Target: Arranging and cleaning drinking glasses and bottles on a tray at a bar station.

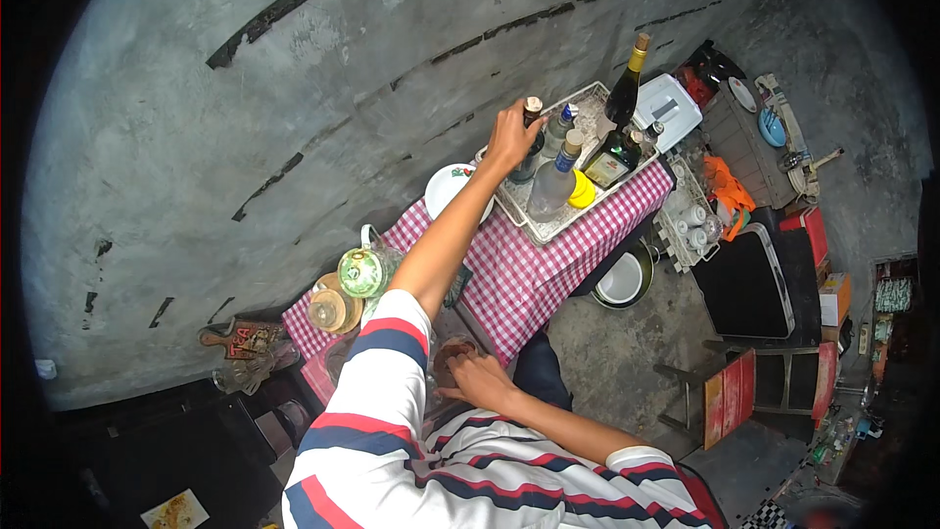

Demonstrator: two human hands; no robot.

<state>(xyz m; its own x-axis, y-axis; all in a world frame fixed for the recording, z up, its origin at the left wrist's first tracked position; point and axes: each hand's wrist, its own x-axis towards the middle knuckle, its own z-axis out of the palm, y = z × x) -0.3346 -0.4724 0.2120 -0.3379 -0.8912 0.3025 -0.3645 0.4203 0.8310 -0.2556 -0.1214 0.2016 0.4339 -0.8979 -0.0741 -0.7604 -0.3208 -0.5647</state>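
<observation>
Stretched out over the checked cloth, my left hand [512, 134] grips the neck of a dark glass bottle [526, 162] standing at the near left end of a white wire-edged tray [542, 237]. Several other bottles share the tray, among them a frosted bottle with a stopper [552, 187], a tall dark bottle with a yellow neck [624, 92] and a green bottle [615, 158]. Yellow round pieces [581, 191] lie beside them. My right hand [477, 380] is close to my body, its fingers at a brown round thing [454, 354], perhaps a glass container; its hold is unclear.
A white plate [446, 187] lies partly behind my left forearm. A green-patterned glass jug [361, 272] and a lidded jar [327, 310] stand by the wall. A basket of glasses [690, 224], a basin [620, 281] and a red-seated chair [729, 398] are to the right.
</observation>
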